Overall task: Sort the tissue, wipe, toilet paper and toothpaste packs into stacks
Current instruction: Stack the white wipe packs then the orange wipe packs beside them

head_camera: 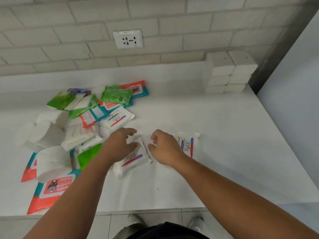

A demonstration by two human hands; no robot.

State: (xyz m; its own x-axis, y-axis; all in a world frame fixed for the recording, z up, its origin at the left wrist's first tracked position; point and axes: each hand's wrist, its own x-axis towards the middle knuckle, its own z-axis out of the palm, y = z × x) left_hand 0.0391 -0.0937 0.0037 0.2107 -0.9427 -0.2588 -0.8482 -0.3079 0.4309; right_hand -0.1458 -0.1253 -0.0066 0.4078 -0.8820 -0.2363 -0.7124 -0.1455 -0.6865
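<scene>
Now | left hand (pixel 120 145) spread over Dove pack (pixel 136 160) | right hand (pixel 164 147) loosely curled beside | tabletop (pixel 233 138) open rightward to edge

A plain utility or work room rather than a home. Beyond the left hand (pixel 120 144) and right hand (pixel 165 147) stands a white-painted brick wall (pixel 155 18) with a multi-pin socket (pixel 128 39). A bare white table (pixel 224 135) lies under them, with pale floor tiles (pixel 107 225) nearer the person.

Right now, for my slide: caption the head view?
Left hand and right hand at a Dove pack beside unsorted pile.
</scene>
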